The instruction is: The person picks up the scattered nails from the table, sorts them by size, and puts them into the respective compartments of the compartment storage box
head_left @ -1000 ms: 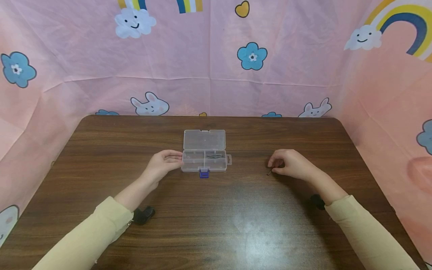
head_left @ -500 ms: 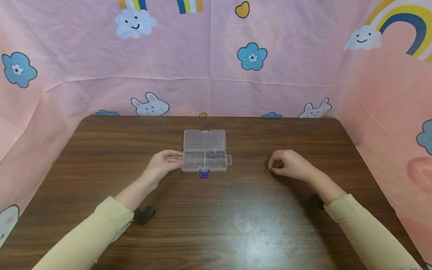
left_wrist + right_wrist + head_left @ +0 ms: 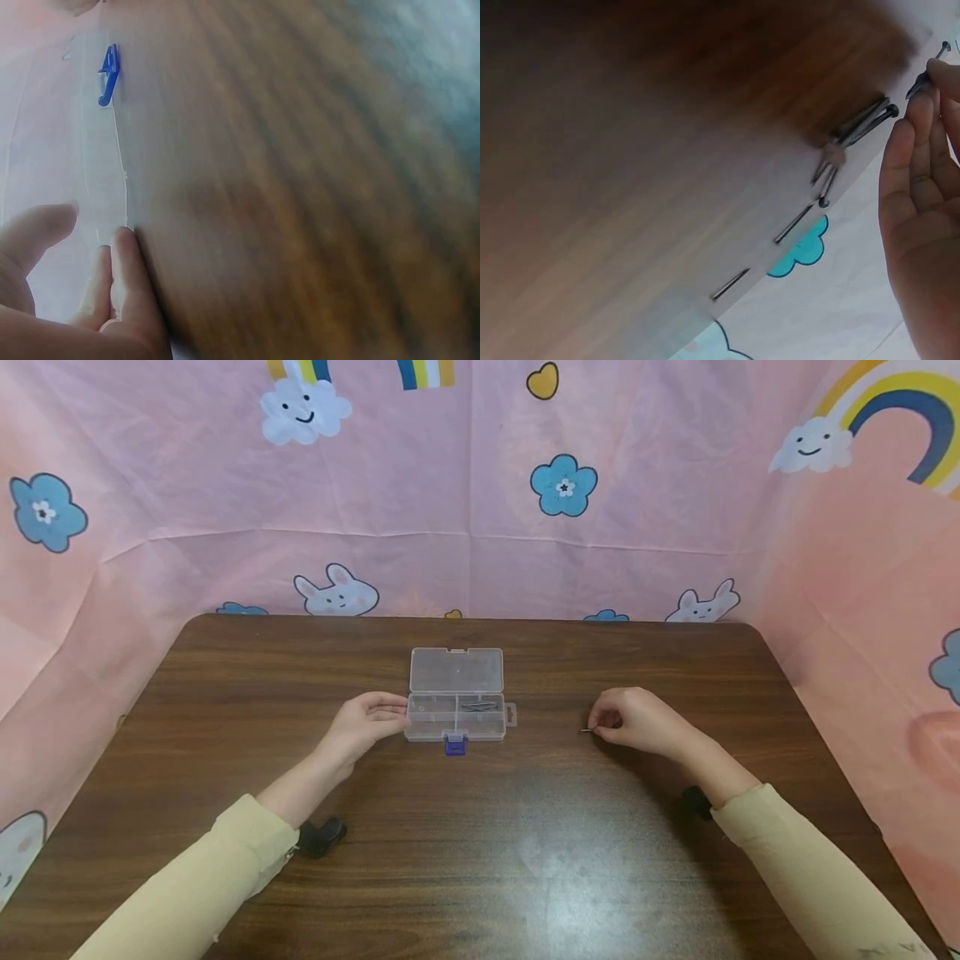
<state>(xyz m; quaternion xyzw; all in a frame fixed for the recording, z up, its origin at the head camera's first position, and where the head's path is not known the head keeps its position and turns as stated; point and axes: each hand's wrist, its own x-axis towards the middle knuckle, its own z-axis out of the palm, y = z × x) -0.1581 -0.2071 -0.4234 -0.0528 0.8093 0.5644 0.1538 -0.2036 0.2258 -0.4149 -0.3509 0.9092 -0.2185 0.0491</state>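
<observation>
A clear plastic compartment box (image 3: 431, 727) stands on the table with its lid (image 3: 457, 670) folded back and a blue latch (image 3: 455, 746) at its front. Several nails (image 3: 478, 707) lie in its back right compartment. My left hand (image 3: 361, 727) touches the left end of the box, its fingers fairly straight; the left wrist view shows the fingertips (image 3: 124, 240) right at the box's lower edge. To the right of the box, my right hand (image 3: 637, 721) pinches a nail (image 3: 942, 52) between thumb and fingers, close over the table. One end of it sticks out leftward in the head view.
In the right wrist view, several loose nails (image 3: 793, 223) lie on the wooden table (image 3: 480, 860); the head view hides them around the right hand. A hanging tab (image 3: 511, 714) juts from the box's right end. Pink printed cloth (image 3: 480, 493) stands behind the table.
The right hand has moved slightly left and away from me, and the nail in it has turned from slanting to nearly level. The left hand and the box keep their place.
</observation>
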